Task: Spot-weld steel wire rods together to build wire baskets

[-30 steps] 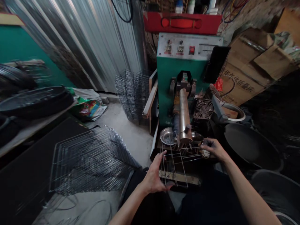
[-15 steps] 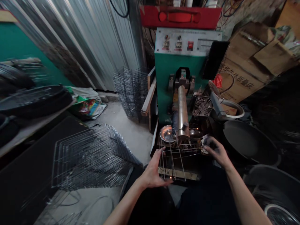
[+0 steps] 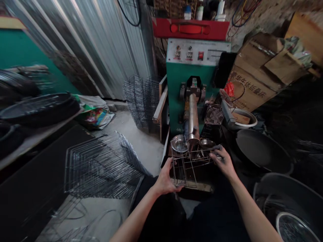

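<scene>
Rectangular silver wire frame (image 3: 189, 164), box-like and open-sided, held at centre of view, directly before the lower end of a vertical steel cylinder (image 3: 192, 116) on a green sheet-metal machine (image 3: 176, 87), probably a spot welder. Left hand (image 3: 166, 178) clenched around the frame's near left side; right hand (image 3: 223, 163) closed over its far right wires, fingers (image 3: 217, 155) wrapped on top. Both grasping; neither released. Shallow round steel dish (image 3: 179, 144) just beyond the frame at 11 o'clock; second shallow round steel dish (image 3: 207, 143) at 1 o'clock, both close to the wires.

Risks, as judged: the frame's far edge sits near the cylinder's tip, so a forward push could catch the wires on it or tip a dish. If the machine is live, fingers this close to the tip risk pinching or burns. Uneven pressure between the hands could rack the thin frame out of square. Cut wire ends may scratch bare skin. A wide elbow swing could disturb the flat stack of grey wire racks (image 3: 103, 168) at 9 o'clock or meet the round black pan (image 3: 259, 149) at 3 o'clock.
</scene>
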Motion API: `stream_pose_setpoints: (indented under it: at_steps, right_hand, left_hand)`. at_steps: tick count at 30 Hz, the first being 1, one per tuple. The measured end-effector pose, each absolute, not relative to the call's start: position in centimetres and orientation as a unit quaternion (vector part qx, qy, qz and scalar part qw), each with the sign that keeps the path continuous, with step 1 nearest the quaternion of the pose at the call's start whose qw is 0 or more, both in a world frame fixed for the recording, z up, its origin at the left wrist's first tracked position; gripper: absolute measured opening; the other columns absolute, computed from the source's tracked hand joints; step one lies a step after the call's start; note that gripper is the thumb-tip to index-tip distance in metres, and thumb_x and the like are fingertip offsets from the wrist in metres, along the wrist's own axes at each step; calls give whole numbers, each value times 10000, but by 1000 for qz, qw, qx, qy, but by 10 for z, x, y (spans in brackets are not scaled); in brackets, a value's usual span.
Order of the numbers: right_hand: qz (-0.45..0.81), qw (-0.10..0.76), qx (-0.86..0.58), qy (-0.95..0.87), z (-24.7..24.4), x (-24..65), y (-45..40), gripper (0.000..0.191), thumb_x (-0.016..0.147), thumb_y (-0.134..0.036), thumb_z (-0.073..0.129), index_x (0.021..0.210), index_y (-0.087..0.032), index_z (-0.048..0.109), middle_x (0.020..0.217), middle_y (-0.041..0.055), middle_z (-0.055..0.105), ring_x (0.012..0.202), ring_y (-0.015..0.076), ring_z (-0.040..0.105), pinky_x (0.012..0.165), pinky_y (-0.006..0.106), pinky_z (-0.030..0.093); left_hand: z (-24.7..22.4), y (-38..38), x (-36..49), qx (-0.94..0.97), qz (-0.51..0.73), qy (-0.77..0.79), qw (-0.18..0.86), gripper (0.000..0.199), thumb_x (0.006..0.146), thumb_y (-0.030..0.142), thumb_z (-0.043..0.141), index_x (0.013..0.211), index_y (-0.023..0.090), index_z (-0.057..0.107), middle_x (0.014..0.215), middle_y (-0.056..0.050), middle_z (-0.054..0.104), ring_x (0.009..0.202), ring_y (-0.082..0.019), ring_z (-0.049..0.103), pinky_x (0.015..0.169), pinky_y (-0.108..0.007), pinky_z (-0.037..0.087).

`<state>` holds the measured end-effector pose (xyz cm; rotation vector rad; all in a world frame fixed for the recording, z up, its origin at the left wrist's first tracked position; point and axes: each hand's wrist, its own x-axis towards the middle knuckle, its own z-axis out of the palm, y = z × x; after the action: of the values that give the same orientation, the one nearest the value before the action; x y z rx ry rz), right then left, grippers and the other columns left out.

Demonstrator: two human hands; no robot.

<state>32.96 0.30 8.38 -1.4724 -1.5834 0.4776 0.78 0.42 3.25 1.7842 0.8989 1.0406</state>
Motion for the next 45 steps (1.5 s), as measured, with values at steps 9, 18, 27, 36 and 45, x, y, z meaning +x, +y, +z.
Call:
stream_pose_setpoints:
  at_steps: [9,18,27,36,45]
  right_hand:
    - [176,419,-590,-667,88,322,29,558,858,-744,637,621,-241,593,892,88,603,917,284,542,823,418,433]
    - [175,418,-586,-672,85,326,45,532,861,-714,662,639,-232,626,888,78,595,927,273,541,842,405,433]
    - [164,429,-569,-682,86,327,55,546,852,-716,675,624,-222,635,871,63,620,903,248,560,818,373,442]
    - [147,429,-570,-685,84,329,56,536,861,-696,680,623,-220,625,875,65,632,876,239,573,804,371,445]
    - [167,475,-583,-638,82,347,6,401,928,-611,621,1025,-237,727,1268,117,676,1184,283,633,1032,422,500]
  left_hand:
    - [29,19,9,706,442,367,415,1109,510,315,909,1470,164,374,1362,-152,540,1259,-366,593,1159,-600,471]
    - [29,32,11,715,445,371,391,1040,543,378,891,1439,164,409,1338,-147,551,1216,-346,617,1137,-540,504]
    - [35,40,15,720,452,368,378,1028,546,325,883,1445,201,402,1330,-124,577,1204,-348,633,1105,-578,528]
    - [35,48,14,730,436,351,391,1033,560,345,878,1464,201,399,1379,-149,565,1259,-379,612,1130,-571,507]
    - [42,-8,8,675,436,374,463,995,507,313,909,1371,211,427,1305,-113,552,1201,-327,602,1134,-541,490]
